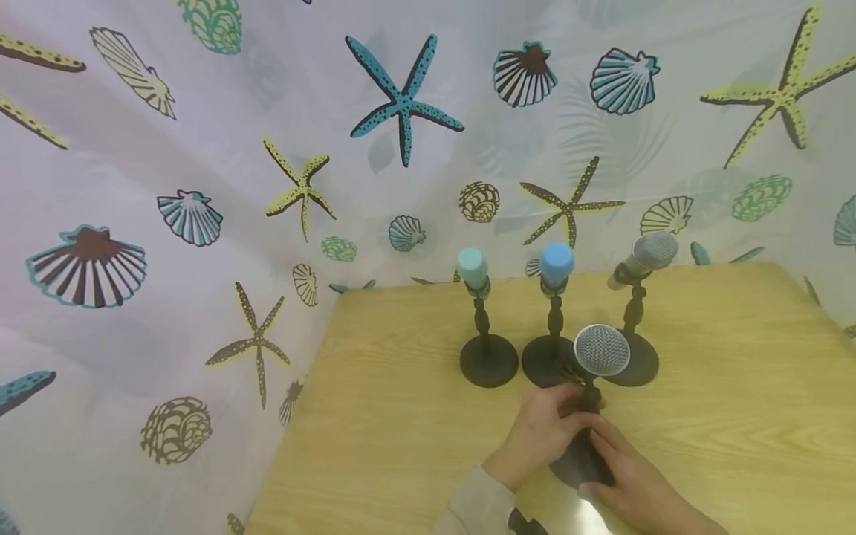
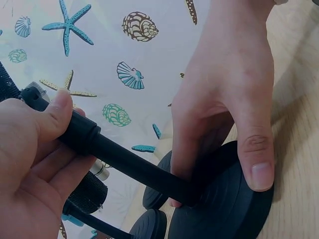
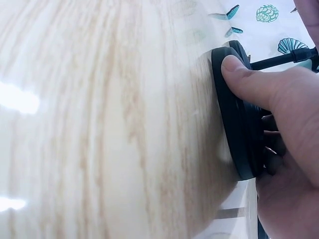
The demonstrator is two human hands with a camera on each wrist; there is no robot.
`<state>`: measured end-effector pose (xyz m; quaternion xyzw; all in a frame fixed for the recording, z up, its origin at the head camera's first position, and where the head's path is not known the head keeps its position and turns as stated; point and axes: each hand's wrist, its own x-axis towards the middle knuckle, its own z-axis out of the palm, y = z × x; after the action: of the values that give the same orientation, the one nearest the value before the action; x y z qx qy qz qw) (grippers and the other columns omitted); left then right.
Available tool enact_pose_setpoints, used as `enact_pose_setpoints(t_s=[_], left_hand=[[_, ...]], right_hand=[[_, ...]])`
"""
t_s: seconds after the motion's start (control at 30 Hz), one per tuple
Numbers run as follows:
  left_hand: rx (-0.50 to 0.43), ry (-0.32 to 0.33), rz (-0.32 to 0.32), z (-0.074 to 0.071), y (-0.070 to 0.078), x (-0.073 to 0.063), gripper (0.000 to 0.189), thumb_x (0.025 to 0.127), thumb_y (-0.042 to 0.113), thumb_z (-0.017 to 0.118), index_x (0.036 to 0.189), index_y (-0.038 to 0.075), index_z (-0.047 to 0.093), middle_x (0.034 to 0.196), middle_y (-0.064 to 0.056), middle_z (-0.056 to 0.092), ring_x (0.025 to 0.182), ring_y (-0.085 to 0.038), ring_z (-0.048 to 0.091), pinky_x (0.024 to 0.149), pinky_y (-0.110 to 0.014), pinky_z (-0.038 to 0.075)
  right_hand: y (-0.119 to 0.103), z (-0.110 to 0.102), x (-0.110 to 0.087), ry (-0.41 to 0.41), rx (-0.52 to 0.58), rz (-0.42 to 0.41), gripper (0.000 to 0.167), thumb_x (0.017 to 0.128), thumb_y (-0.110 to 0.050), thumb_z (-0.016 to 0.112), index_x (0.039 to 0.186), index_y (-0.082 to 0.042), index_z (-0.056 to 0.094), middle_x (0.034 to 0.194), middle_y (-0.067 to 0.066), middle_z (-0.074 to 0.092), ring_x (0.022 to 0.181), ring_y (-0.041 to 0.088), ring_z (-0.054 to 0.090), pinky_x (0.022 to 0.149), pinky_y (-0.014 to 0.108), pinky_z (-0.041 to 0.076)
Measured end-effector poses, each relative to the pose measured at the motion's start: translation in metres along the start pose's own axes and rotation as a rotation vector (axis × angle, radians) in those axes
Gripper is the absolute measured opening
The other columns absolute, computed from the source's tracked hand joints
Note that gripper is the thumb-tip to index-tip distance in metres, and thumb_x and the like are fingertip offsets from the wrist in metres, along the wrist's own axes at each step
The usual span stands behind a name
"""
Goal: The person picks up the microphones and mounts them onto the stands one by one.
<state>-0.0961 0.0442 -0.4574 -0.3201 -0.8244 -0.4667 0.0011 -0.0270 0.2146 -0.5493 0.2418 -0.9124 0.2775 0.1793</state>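
A black desk microphone stand (image 1: 580, 462) with a silver-mesh microphone (image 1: 602, 351) stands at the front of the group. My left hand (image 1: 535, 431) grips the upper part of its pole, thumb on top and fingers underneath in the left wrist view. Lower down, my right hand (image 1: 631, 475) holds the round base (image 2: 219, 209), thumb on its rim and fingers by the foot of the pole. In the right wrist view, the thumb presses the edge of the disc-shaped base (image 3: 232, 124); the other fingers are partly hidden behind it.
Behind stand a microphone with a mint-green cover (image 1: 473, 268), one with a blue cover (image 1: 557, 264) and a bare silver-mesh microphone (image 1: 654, 251), each on a round black base. The wood-grain table (image 1: 374, 416) meets a curtain (image 1: 321, 89) printed with shells and starfish.
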Motion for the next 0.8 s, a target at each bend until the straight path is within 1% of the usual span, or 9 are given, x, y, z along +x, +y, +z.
enact_pose_setpoints(t_s=[0.13,0.27,0.3,0.43,0.5,0.53,0.67,0.73,0.8], left_hand=[[0.075,-0.02,0.084,-0.001,-0.001,0.003,0.016,0.091,0.019,0.07,0.106,0.016,0.071,0.103,0.008,0.076,0.101,0.009,0.064,0.089,-0.002,0.045],[0.108,-0.053,0.173,-0.003,-0.005,0.007,0.014,0.091,0.019,0.067,0.104,0.014,0.071,0.102,0.007,0.076,0.103,0.007,0.064,0.094,-0.003,0.043],[0.095,-0.068,0.189,-0.003,-0.006,0.009,0.014,0.091,0.018,0.067,0.104,0.013,0.07,0.102,0.006,0.076,0.104,0.006,0.064,0.095,-0.003,0.044],[-0.082,-0.152,0.148,-0.004,-0.011,0.011,0.016,0.092,0.012,0.064,0.106,0.007,0.069,0.105,-0.002,0.076,0.106,0.002,0.065,0.097,-0.008,0.047],[-0.191,-0.187,0.087,-0.003,-0.013,0.011,0.017,0.094,0.01,0.062,0.108,0.005,0.068,0.108,-0.006,0.076,0.106,0.002,0.066,0.097,-0.011,0.048],[-0.248,-0.2,0.057,-0.003,-0.013,0.011,0.018,0.094,0.01,0.061,0.11,0.004,0.067,0.109,-0.008,0.075,0.105,0.002,0.066,0.097,-0.012,0.049],[-0.339,-0.211,0.022,-0.001,-0.017,0.009,0.022,0.097,0.014,0.058,0.115,0.006,0.067,0.115,-0.007,0.074,0.11,0.002,0.064,0.101,-0.016,0.048],[-0.301,-0.19,0.038,0.001,-0.019,0.007,0.025,0.098,0.02,0.058,0.119,0.009,0.067,0.119,-0.003,0.073,0.113,0.002,0.063,0.102,-0.016,0.048],[-0.247,-0.152,0.042,0.003,-0.019,0.003,0.027,0.098,0.023,0.059,0.121,0.011,0.066,0.121,-0.001,0.072,0.114,0.001,0.063,0.101,-0.016,0.048]], right_hand=[[-0.001,0.0,-0.001,-0.003,-0.004,0.023,0.083,0.071,-0.029,0.086,0.133,0.013,0.05,0.148,0.021,0.039,0.144,-0.01,0.008,0.107,-0.005,0.005],[-0.003,-0.003,0.001,-0.041,-0.019,0.085,0.084,0.072,-0.033,0.085,0.135,0.009,0.051,0.146,0.022,0.042,0.139,0.021,0.041,0.105,-0.004,0.008],[-0.004,-0.004,0.001,-0.058,-0.023,0.106,0.084,0.073,-0.035,0.085,0.136,0.008,0.05,0.146,0.022,0.042,0.135,0.029,0.046,0.107,-0.001,0.016],[-0.005,-0.007,0.004,-0.121,-0.013,0.17,0.086,0.076,-0.041,0.082,0.138,0.007,0.049,0.147,0.022,0.042,0.127,0.043,0.052,0.103,0.031,0.05],[-0.005,-0.008,0.005,-0.14,-0.011,0.183,0.086,0.076,-0.043,0.081,0.139,0.006,0.048,0.147,0.023,0.042,0.126,0.044,0.053,0.095,0.052,0.053],[-0.006,-0.009,0.005,-0.144,-0.011,0.186,0.087,0.076,-0.044,0.081,0.139,0.007,0.049,0.147,0.024,0.042,0.126,0.045,0.053,0.095,0.055,0.053],[-0.005,-0.009,0.005,-0.121,-0.025,0.156,0.087,0.075,-0.044,0.082,0.139,0.006,0.049,0.146,0.023,0.043,0.125,0.043,0.054,0.093,0.05,0.055],[-0.005,-0.009,0.004,-0.106,-0.024,0.141,0.087,0.075,-0.044,0.082,0.139,0.005,0.049,0.147,0.022,0.043,0.125,0.042,0.054,0.098,0.034,0.053],[-0.004,-0.009,0.002,-0.108,-0.011,0.142,0.086,0.076,-0.044,0.081,0.139,0.005,0.049,0.148,0.022,0.041,0.126,0.043,0.052,0.104,0.013,0.041]])
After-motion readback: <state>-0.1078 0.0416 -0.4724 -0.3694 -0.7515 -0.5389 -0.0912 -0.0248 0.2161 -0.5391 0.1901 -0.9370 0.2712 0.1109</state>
